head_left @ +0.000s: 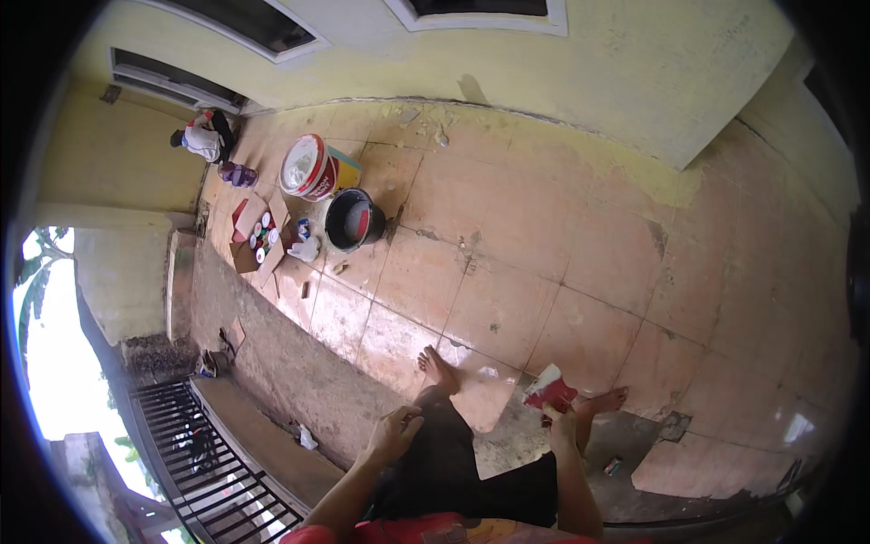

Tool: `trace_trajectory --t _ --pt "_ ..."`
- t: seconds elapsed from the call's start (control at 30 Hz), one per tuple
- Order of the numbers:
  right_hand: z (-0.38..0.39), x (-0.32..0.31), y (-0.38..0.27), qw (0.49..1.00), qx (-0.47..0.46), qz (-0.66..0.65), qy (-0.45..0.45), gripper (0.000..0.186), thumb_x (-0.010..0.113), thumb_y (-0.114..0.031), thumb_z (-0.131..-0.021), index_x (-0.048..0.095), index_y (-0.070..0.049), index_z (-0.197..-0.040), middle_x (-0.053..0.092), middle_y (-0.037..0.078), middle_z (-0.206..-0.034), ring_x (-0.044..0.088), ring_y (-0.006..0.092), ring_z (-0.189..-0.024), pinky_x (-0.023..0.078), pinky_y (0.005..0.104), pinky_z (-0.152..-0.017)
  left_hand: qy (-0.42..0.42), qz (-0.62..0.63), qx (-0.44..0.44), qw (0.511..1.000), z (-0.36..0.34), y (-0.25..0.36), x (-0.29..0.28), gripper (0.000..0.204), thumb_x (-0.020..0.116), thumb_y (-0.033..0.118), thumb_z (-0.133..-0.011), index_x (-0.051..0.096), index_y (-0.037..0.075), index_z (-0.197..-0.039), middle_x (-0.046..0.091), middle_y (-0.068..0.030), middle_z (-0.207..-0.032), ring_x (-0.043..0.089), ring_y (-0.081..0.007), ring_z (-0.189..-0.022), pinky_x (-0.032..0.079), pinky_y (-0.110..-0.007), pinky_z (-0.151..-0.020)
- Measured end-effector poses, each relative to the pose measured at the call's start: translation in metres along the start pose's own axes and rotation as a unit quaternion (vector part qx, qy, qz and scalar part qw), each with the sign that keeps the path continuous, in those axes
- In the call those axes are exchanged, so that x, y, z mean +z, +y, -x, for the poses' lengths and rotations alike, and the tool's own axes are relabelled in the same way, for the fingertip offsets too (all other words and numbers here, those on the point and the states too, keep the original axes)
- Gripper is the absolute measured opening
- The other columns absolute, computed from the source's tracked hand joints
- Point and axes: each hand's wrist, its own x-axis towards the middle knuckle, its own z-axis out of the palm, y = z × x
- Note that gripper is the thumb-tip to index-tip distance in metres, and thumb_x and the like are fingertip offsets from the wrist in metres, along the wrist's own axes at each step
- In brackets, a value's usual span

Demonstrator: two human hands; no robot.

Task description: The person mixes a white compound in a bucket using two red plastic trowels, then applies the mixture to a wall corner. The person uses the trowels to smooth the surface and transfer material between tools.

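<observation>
My right hand (560, 424) is closed on a red scraper (550, 390) with a pale, whitish end, held above my bare right foot. My left hand (394, 428) is over my dark trouser leg (444, 462), its fingers loosely bent, with nothing visible in them. My bare left foot (435, 367) stands on pink floor tiles (512, 317). Ahead are a white, red and yellow paint bucket (340, 177) and a dark bucket (343, 222) with something red inside.
An open box of paint cans (249, 254), a plastic bag (304, 250) and a purple bundle (237, 175) sit left. A person (204, 138) crouches by the yellow wall (616, 72). A black railing (208, 453) borders a concrete strip; broken tiles lie near my feet.
</observation>
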Motion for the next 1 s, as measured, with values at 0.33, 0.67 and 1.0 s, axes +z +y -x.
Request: trace_trajectory --t 0.33,0.67,1.0 --pt "0.047 0.375 -0.042 0.995 -0.067 0.065 0.045 0.015 0.074 -0.016 -0.094 0.064 -0.009 -0.103 0.063 0.001 -0.074 0.058 0.0137 -0.052 0.048 0.0292 -0.046 0.14 0.127 -0.011 0.982 -0.141 -0.187 -0.286 0.033 0.065 0.027 -0.101 0.071 0.001 -0.121 0.076 -0.018 -0.112 0.074 -0.0316 -0.101 0.058 -0.042 -0.085" --pt "-0.029 0.75 -0.067 0.991 -0.049 -0.049 -0.117 0.025 0.065 -0.036 -0.105 0.061 -0.016 -0.12 0.069 0.002 -0.087 0.064 0.013 -0.067 0.049 0.0288 -0.057 -0.057 0.427 -0.101 0.897 -0.318 -0.25 -0.388 0.06 0.056 0.041 -0.109 0.053 -0.006 -0.147 0.069 -0.0216 -0.131 0.068 -0.0288 -0.118 0.053 -0.042 -0.102" --pt "-0.181 0.936 0.052 0.945 0.204 0.201 -0.158 0.032 0.059 -0.04 -0.107 0.066 -0.012 -0.122 0.071 0.002 -0.091 0.066 0.0127 -0.071 0.053 0.0283 -0.061 -0.036 0.205 -0.237 0.949 -0.576 -0.351 -0.426 0.037 0.062 0.033 -0.102 0.069 -0.004 -0.098 0.071 -0.0155 -0.084 0.071 -0.0255 -0.068 0.057 -0.04 -0.063"
